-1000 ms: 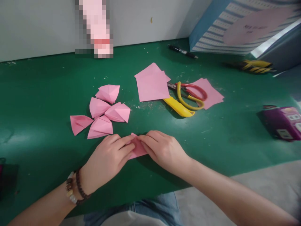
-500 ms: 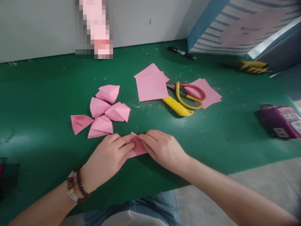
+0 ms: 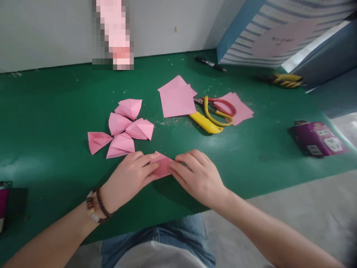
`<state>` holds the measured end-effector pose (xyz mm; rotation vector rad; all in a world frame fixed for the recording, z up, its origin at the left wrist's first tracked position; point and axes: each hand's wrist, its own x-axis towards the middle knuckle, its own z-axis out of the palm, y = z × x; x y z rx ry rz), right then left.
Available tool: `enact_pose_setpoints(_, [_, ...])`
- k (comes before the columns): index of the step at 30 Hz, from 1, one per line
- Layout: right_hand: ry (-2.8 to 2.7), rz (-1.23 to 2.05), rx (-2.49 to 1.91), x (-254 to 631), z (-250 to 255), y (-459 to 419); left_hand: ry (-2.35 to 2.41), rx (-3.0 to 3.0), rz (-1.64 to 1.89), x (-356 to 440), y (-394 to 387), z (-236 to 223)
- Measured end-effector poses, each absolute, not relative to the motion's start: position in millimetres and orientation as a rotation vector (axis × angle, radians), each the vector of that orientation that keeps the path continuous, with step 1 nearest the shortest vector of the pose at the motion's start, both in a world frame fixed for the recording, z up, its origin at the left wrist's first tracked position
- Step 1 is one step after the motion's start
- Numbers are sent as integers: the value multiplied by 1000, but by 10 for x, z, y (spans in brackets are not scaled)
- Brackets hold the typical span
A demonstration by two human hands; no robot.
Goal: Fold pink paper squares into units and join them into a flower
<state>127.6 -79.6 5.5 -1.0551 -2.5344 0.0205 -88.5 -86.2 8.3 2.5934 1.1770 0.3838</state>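
1. Our left hand [image 3: 128, 182] and right hand [image 3: 198, 178] meet near the front edge of the green tabletop [image 3: 47, 123], with a folded pink paper [image 3: 163, 165] right between them.
2. Both grips are together and clamped on that paper from opposite ends, fingers laid across it. We'd guess the pressure is there to keep the layers from sliding around. The thumbs are pretty much out of sight, so we can't say what they're doing.
3. The paper itself is small and layered, with a pointy corner poking out at the top between our hands. Our fingers cover most of it, so we can't make out its full shape.
4. Five folded pink pieces [image 3: 120, 128] sit in a loose cluster just beyond the left hand, kept together within easy reach, it seems.
5. Further back, flat pink sheets [image 3: 177, 97] and more pink sheets [image 3: 240, 108] lie on either side of red-handled scissors [image 3: 220, 106] and a yellow utility knife [image 3: 205, 123], all well clear of our working spot.
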Motion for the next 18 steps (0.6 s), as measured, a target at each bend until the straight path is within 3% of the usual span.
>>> enact_pose_setpoints(10, [-2586,9,-1026,1038,-54,-1030,1158,2588,371,-898,-842,81])
enact_pose_setpoints(18, [-2224,414,-1255,1069,36,-1290,1160,2548,336,-920,-840,78])
